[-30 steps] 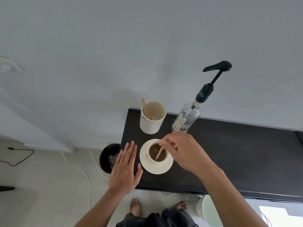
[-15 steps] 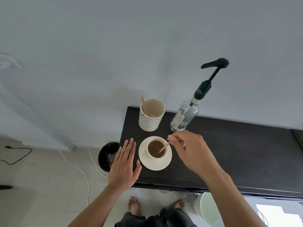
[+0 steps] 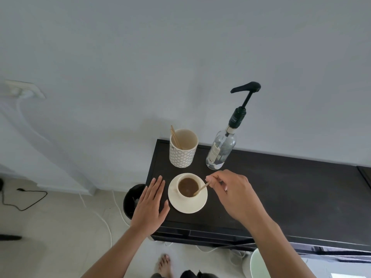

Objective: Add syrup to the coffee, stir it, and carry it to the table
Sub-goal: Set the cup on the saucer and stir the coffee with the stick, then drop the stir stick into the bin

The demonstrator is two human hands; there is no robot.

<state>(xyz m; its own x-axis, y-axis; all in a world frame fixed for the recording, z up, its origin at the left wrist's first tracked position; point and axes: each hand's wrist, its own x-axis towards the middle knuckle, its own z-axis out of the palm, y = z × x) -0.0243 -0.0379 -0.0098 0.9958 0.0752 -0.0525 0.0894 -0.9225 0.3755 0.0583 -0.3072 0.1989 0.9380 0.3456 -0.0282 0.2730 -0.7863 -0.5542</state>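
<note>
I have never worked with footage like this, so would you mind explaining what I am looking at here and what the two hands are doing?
There is no machine here: a person wears a wide-angle camera on the head, so this single view looks forward and down at their own bare hands. The wide lens bends the picture, which is why the wall fills so much of it.

On the dark cabinet top a cup of coffee stands on a cream saucer. Behind it are a patterned holder with spare wooden sticks and a clear syrup bottle with a black pump.

The right hand pinches a wooden stir stick whose tip dips into the coffee. The left hand lies flat and open beside the saucer, holding nothing. A dark bin stands on the floor to the left.
</note>
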